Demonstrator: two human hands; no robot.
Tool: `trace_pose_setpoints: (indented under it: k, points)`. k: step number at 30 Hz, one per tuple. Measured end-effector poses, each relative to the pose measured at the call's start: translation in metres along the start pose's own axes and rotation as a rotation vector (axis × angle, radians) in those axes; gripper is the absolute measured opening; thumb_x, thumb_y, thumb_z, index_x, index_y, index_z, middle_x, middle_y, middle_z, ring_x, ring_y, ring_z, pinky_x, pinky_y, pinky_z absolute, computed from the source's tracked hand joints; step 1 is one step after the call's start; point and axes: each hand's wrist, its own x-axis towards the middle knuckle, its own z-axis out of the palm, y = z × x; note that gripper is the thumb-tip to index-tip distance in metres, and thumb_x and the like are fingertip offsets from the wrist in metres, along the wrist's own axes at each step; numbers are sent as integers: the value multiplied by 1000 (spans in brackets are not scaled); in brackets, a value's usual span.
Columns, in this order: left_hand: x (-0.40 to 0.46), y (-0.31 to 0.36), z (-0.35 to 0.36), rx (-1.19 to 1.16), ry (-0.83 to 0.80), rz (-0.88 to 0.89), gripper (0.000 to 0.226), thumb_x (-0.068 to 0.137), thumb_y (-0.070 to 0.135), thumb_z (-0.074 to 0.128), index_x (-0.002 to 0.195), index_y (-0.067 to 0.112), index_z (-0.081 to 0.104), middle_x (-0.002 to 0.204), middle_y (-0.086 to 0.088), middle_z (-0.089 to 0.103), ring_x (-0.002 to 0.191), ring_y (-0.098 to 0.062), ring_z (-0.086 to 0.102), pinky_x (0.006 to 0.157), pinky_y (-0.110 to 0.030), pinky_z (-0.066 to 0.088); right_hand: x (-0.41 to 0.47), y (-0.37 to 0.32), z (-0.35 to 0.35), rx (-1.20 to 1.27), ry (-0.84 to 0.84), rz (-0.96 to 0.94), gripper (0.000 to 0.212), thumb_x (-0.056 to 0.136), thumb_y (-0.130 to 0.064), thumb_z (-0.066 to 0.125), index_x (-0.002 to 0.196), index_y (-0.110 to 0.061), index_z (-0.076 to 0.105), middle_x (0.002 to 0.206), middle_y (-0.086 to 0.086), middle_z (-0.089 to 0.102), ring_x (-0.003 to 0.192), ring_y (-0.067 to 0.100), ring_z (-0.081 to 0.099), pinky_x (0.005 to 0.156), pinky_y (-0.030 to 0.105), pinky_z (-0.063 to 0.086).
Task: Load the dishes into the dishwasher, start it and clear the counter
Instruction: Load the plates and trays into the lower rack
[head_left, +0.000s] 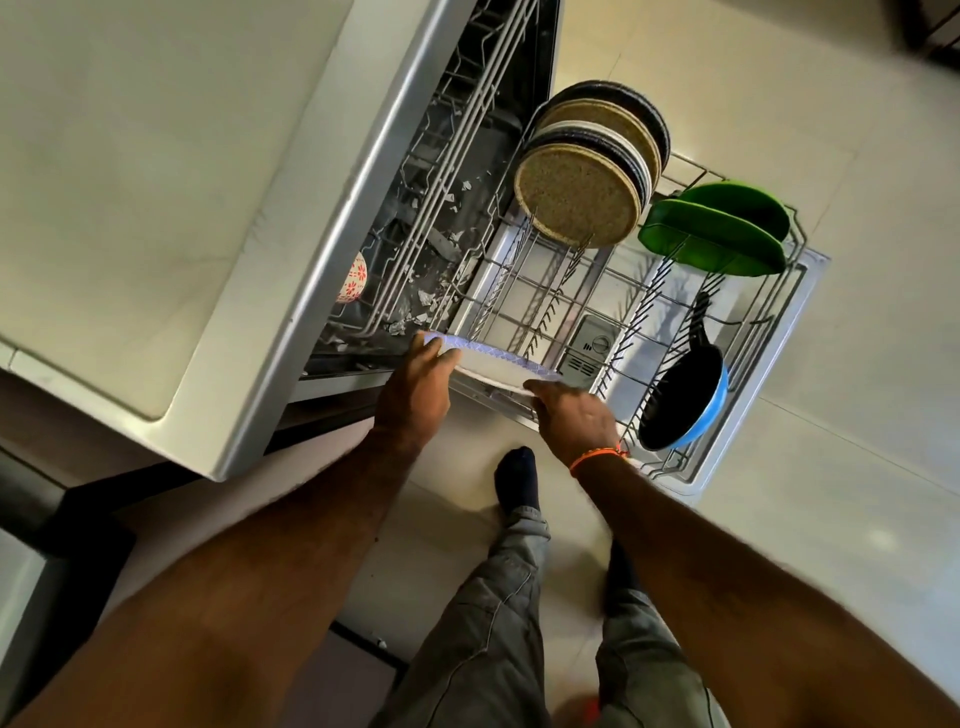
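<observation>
Here both hands grip one white plate with a pale patterned rim (498, 366), held nearly flat at the near edge of the pulled-out lower rack (566, 301) of the dishwasher (291, 249). The left hand (415, 395) has its fingers (441, 356) clenched over the plate's left rim; the right hand (571, 421) grasps the right rim. The rack already carries a row of upright dinner plates (582, 197), two green dishes (722, 234) and a blue-bodied frying pan (680, 400).

The likely step is tipping the plate upright into the free tines (540, 312) near the front. Lowered flat, or off the line of the tines, it could ride on their tips, tilt and slide off. A loose hold during the turn could let it drop onto the open door (748, 462) or the floor (857, 364).
</observation>
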Motion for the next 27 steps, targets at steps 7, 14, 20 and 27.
trace_pose_setpoints:
  k: [7,14,20,27]
  points:
    - [12,15,6,-18,-106,-169,55,92,-7,49,144,13,54,147,-16,51,136,-34,45,104,-43,48,7,-3,8,-20,-36,57,31,104,-25,46,132,-23,60,108,7,72,87,25,69,72,33,58]
    - [7,29,-14,-4,-97,-141,86,87,2,65,160,13,21,164,-13,27,152,-36,20,123,-46,28,8,-12,-9,17,-113,117,60,100,-24,56,154,-16,30,153,14,43,137,34,45,113,44,37]
    - [-5,42,-27,-17,-139,-133,88,89,6,64,161,13,14,167,-13,19,155,-33,13,125,-47,21,3,-14,-20,-14,-148,140,66,96,-19,60,154,-16,27,152,14,43,134,35,48,109,47,43]
    - [-33,66,-53,-106,-192,-146,87,94,19,62,162,13,8,168,-11,16,155,-31,12,125,-49,22,-16,-17,-67,-77,-196,66,67,94,-27,62,152,-16,30,154,10,40,136,34,45,107,48,43]
